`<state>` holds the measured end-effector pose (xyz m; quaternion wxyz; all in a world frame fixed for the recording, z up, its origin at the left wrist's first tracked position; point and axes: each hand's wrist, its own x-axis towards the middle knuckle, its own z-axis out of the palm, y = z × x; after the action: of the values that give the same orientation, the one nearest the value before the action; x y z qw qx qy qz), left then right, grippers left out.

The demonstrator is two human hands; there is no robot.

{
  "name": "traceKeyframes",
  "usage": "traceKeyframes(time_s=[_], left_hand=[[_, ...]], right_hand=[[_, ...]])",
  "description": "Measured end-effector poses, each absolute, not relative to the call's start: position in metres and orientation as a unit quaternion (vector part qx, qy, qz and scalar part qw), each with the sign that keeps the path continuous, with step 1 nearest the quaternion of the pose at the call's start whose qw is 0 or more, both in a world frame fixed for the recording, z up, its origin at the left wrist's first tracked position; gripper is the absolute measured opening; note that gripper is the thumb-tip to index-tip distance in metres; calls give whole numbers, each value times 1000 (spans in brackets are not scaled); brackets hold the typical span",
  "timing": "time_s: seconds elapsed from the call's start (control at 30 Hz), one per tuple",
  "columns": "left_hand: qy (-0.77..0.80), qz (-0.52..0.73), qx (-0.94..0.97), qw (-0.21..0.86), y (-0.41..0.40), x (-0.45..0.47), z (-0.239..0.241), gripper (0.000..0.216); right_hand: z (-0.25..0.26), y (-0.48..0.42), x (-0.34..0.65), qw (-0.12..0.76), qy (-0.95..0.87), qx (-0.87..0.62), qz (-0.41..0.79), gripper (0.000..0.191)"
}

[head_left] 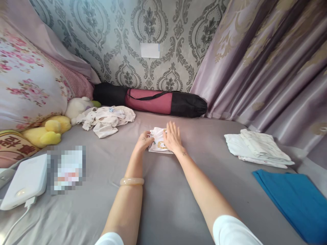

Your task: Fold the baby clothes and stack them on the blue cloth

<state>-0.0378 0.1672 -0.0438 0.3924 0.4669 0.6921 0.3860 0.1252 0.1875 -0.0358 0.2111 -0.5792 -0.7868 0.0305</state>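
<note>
A small folded white garment (160, 145) with a yellow animal print lies on the grey bed sheet. At its left edge, my left hand (144, 140) is closed, thumb on top, pinching the cloth. My right hand (173, 137) lies flat with fingers stretched out over the garment's right side, touching it and hiding that part. Beyond my left hand is a crumpled heap of pale clothes (109, 117). Far to the right, a stack of folded white clothes (258, 148) rests on the bed.
A blue folded cloth (293, 200) lies at the lower right. A black and pink rolled bag (150, 101) runs along the wall. On the left are a white power bank (28, 180) with a cable, a yellow plush toy (48, 131) and a floral pillow (30, 75). Curtains (255, 61) hang right.
</note>
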Motion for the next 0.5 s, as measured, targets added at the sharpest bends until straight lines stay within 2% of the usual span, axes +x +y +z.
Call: traceKeyframes(time_s=[0.1, 0.2, 0.3, 0.43, 0.5], left_hand=[[707, 410, 432, 381, 172, -43, -51, 46], [724, 422, 406, 365, 176, -47, -57, 41], [726, 434, 398, 355, 177, -49, -60, 37], [729, 442, 397, 341, 177, -50, -62, 36], [732, 445, 396, 330, 178, -51, -63, 37]], right_hand=[[-52, 182, 120, 97, -804, -582, 73, 61], [-52, 183, 123, 78, -805, -580, 97, 63], [-36, 184, 119, 101, -799, -582, 107, 63], [-25, 178, 96, 213, -792, -572, 18, 62], [-32, 173, 84, 208, -806, -554, 16, 62]])
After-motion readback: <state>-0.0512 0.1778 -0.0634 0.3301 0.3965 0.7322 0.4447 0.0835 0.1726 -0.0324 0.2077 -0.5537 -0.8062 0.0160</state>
